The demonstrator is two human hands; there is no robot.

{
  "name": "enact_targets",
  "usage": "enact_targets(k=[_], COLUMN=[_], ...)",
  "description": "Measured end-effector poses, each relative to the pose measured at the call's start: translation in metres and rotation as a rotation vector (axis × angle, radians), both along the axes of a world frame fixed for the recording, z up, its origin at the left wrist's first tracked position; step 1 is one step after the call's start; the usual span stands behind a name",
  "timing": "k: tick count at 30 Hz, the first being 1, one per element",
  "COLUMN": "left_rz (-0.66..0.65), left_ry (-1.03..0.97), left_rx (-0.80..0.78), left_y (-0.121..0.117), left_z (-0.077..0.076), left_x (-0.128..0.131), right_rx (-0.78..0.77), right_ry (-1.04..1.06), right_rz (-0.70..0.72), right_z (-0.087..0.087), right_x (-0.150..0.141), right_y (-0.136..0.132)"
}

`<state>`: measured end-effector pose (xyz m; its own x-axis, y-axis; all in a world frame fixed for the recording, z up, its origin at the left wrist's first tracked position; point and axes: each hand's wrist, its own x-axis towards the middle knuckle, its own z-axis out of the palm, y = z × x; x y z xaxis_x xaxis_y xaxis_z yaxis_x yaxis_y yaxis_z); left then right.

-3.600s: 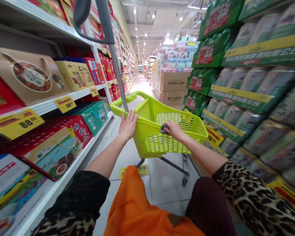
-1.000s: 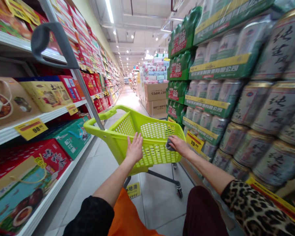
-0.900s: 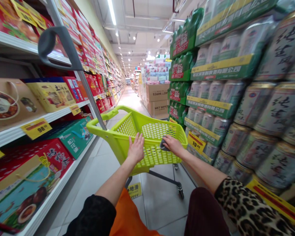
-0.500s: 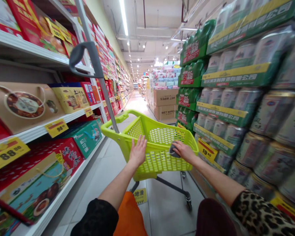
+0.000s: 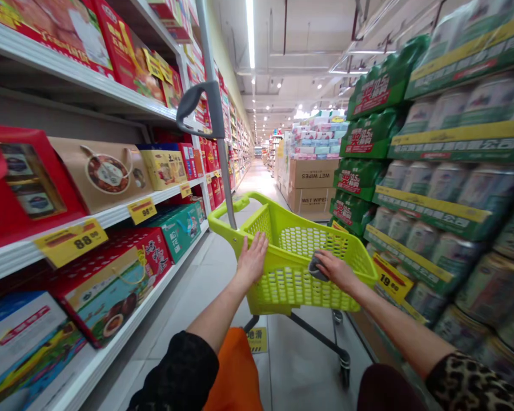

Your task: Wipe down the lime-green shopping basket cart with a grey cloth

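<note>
A lime-green plastic shopping cart basket [image 5: 291,279] with mesh walls rolls on a dark metal frame in front of me. My left hand [image 5: 252,261] lies flat against its near wall, fingers spread and not gripping. My right hand [image 5: 332,271] curls over a grey handle [image 5: 317,269] on the basket's right rim, partly hiding it. A tall grey pole [image 5: 217,154] rises from the basket's left corner and ends in a dark grey grip [image 5: 192,103]. Nothing shows inside the basket.
Shelves of boxed gift packs with yellow price tags [image 5: 71,242] run along the left. Stacked green-wrapped drink can packs [image 5: 449,200] wall the right. Cardboard wet wipes cartons [image 5: 312,188] stand ahead. A yellow floor sticker [image 5: 257,339] lies on the tiled floor [image 5: 300,365].
The cart and both hands have shifted right and lower in the view as the camera swings left. My hands keep their places on the basket.
</note>
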<state>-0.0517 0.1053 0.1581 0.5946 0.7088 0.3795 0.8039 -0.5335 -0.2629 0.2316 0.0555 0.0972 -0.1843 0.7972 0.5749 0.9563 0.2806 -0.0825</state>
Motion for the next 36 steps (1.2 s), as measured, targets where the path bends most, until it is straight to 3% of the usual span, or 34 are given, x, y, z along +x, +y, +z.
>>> enact_targets(k=[4,8,12,16,20,22,26,29,31,33,36], left_rz=[0.0,-0.01,-0.044,0.013,0.013,0.01,0.001,-0.016,-0.063,-0.063,0.176], left_ry=[-0.028,-0.034,-0.006,-0.057,-0.093,-0.114,-0.146,-0.157,-0.171,-0.258,-0.523], left_rx=[-0.006,-0.014,0.009,0.069,0.042,0.04,0.059,0.053,0.044,0.097,0.203], left_y=[-0.001,-0.005,0.0,0.006,0.005,0.003,-0.001,-0.008,-0.01,-0.008,0.002], left_z=[-0.002,-0.003,0.004,0.008,0.008,0.007,0.005,0.006,0.01,0.019,0.04], left_x=[0.003,0.015,0.007,-0.008,-0.006,-0.001,0.007,0.005,-0.004,-0.019,-0.044], right_rx=[0.016,-0.02,-0.06,-0.076,-0.03,-0.016,-0.008,0.026,0.107,0.268,0.519], right_ry=[0.03,0.027,0.028,0.039,0.042,0.038,0.048,0.054,0.064,0.075,0.026], right_rz=[-0.053,-0.07,-0.035,-0.096,-0.123,-0.109,-0.012,0.055,0.112,0.214,0.4], right_z=[-0.005,0.007,0.015,0.009,0.003,0.005,0.017,0.036,0.061,0.098,0.165], right_x=[0.034,0.01,-0.014,0.012,0.035,0.024,-0.03,-0.07,-0.092,-0.115,-0.156], right_y=[-0.017,-0.008,0.005,-0.006,-0.016,-0.01,0.015,0.033,0.044,0.056,0.07])
